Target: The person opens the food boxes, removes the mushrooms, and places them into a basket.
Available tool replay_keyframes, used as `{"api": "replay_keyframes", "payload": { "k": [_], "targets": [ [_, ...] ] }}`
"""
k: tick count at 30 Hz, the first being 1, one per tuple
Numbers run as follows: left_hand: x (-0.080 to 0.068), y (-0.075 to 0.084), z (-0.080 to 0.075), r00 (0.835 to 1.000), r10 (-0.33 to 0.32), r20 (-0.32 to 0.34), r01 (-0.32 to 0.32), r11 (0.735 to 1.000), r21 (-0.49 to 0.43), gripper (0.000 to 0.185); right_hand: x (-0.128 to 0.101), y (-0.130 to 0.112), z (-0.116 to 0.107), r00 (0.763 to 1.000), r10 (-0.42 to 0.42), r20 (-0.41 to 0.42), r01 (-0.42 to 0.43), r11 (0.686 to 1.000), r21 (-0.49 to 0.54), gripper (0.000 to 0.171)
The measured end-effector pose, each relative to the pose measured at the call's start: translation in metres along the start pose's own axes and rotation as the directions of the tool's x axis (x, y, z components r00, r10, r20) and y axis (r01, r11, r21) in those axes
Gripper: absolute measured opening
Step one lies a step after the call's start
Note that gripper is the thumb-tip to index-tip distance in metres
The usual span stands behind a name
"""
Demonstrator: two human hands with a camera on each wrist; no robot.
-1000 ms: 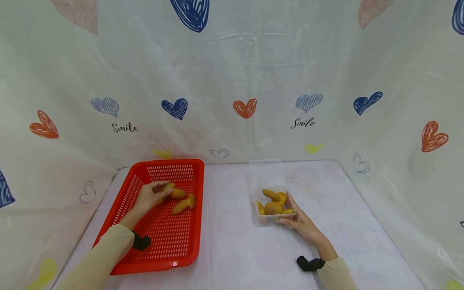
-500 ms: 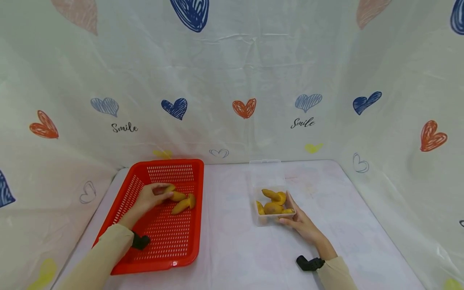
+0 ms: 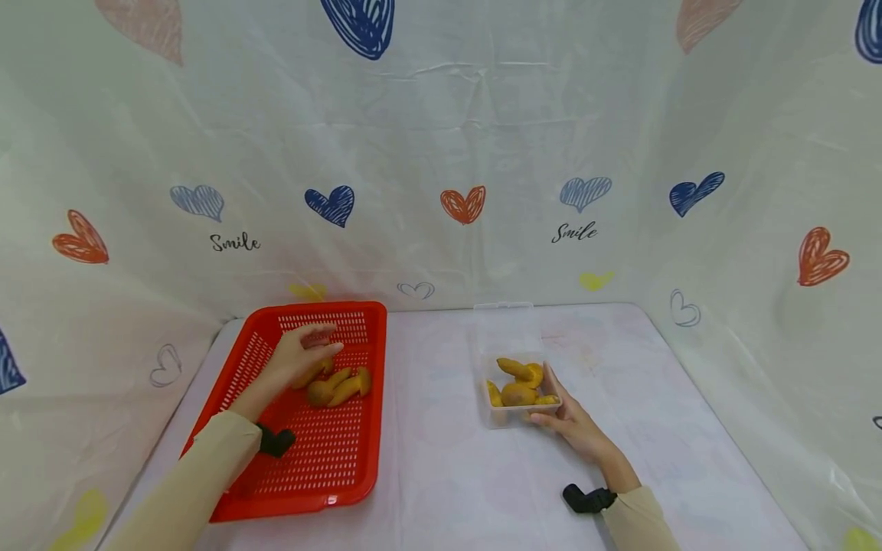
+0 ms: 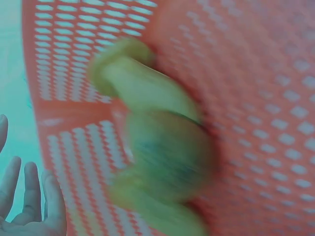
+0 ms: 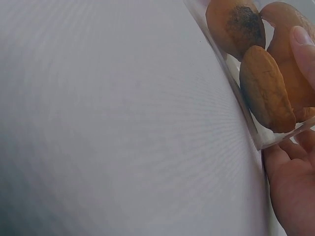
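The yellow-orange fruit pieces (image 3: pixel 335 387) lie bunched in the far half of the red basket (image 3: pixel 324 467), touching one another; in your left wrist view they are a blurred greenish-yellow clump (image 4: pixel 157 157) on the perforated floor. Your left hand (image 3: pixel 301 355) hovers just above and behind them with fingers straight and spread, released and holding nothing; its forearm reaches in from the basket's near left corner.

Across the table (image 3: pixel 441 474), well apart from the basket, the clear plastic box (image 3: pixel 491 419) holds more fruit pieces (image 3: pixel 520 383), smooth, curved and orange-brown, one with a dark rough patch (image 5: pixel 243 22). Your right hand (image 3: pixel 568 417) grasps the box at its near right corner: the thumb (image 5: pixel 304 44) lies over the rim against the fruit, the palm below the wall. The box's lid (image 3: pixel 504 330) lies just behind it.
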State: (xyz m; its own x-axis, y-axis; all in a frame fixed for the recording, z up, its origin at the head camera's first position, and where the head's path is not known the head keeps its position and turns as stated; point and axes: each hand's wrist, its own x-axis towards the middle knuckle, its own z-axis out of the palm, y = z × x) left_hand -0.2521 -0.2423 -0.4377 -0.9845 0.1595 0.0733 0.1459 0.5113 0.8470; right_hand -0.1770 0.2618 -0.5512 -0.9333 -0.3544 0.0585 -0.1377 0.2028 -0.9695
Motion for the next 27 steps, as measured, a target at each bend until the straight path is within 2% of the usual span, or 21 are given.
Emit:
{"api": "replay_keyframes", "payload": {
  "k": [6, 12, 18, 22, 27],
  "targets": [
    [0.013, 0.038, 0.013, 0.997, 0.03, 0.065, -0.027, 0.999, -0.045, 0.054, -0.001, 0.0, 0.0, 1.0, -0.025, 0.013, 0.025, 0.999, 0.031, 0.097],
    [0.022, 0.069, 0.031, 0.994, 0.056, 0.097, -0.054, 0.998, -0.02, 0.052, -0.001, 0.001, -0.002, 1.0, -0.011, 0.0, 0.011, 1.0, 0.006, 0.095],
    [0.029, 0.087, 0.047, 0.982, 0.125, 0.143, -0.122, 0.992, -0.035, 0.051, 0.0, 0.0, -0.002, 1.0, 0.017, -0.006, -0.017, 1.0, 0.016, 0.094],
    [0.036, 0.097, 0.059, 0.971, 0.156, 0.18, -0.143, 0.986, -0.086, 0.05, 0.0, 0.0, -0.001, 1.0, 0.016, 0.0, -0.016, 1.0, 0.013, 0.095],
    [0.046, 0.111, 0.078, 0.951, 0.215, 0.224, -0.18, 0.97, -0.166, 0.049, 0.0, 0.001, 0.0, 1.0, 0.006, 0.021, -0.008, 0.996, 0.094, 0.097]
  ]
}}
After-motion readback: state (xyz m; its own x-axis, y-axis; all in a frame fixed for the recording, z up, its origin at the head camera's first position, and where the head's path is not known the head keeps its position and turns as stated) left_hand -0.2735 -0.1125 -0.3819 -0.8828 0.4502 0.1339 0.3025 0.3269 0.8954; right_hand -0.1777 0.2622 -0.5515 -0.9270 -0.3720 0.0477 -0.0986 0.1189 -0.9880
